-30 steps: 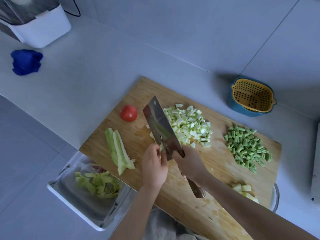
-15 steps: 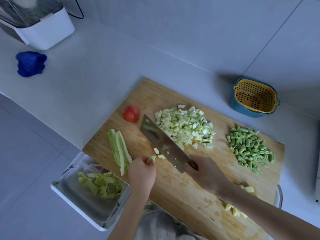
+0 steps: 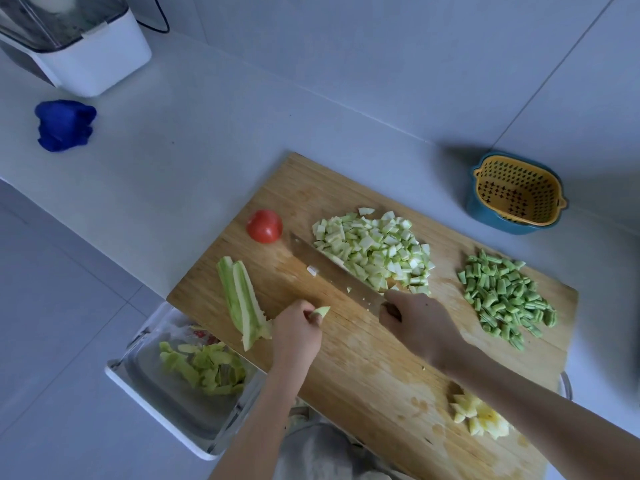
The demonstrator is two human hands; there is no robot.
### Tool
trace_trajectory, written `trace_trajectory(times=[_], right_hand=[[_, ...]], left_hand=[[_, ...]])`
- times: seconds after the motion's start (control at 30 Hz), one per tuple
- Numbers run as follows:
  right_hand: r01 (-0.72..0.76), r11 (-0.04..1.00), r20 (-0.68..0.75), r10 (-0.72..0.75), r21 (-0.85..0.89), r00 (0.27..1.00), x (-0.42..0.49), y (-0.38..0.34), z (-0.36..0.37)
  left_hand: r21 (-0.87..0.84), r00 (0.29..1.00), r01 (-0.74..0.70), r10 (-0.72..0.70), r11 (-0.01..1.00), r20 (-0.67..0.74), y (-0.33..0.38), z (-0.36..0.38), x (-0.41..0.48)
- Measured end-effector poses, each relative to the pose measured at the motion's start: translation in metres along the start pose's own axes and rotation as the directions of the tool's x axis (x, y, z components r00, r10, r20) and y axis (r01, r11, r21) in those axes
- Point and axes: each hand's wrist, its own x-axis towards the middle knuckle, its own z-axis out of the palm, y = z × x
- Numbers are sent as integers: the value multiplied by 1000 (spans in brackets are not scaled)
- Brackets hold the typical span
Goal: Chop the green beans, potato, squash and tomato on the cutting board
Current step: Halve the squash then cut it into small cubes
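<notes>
From the head view, the right hand [image 3: 419, 323] is wrapped round the handle of the knife [image 3: 332, 271], whose blade runs out ahead of the knuckles and lies against the near edge of the diced squash [image 3: 374, 251], heaped just beyond that hand. The left hand [image 3: 298, 334] is curled, pinching one small wedge [image 3: 322, 310] between thumb and fingertip, just across from the right. Hard by its outer side lie the long squash strips [image 3: 242, 299], uncut, and further out ahead of it sits the tomato [image 3: 265, 226], whole. Out past the right hand are the chopped green beans [image 3: 505, 299], and under the right forearm the potato pieces [image 3: 481, 417], all on the cutting board [image 3: 363, 358]. This looks like tidying the squash pile mid-chop. Next, I'd say, that wedge joins the heap, then the strips need drawing under the blade with fingertips tucked back.
</notes>
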Motion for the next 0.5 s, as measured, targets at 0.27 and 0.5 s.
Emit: trace_trajectory(times=[0.27,0.5], right_hand=[[-56,977,-1,58,207,998,-9,-6,0],[-18,991,-6,19,129,1000,-15,-16,1]], left_hand=[[-115,996,82,-84,990,-14,14,6,22],[-407,975,146,-201,902,-95,14,4,24]])
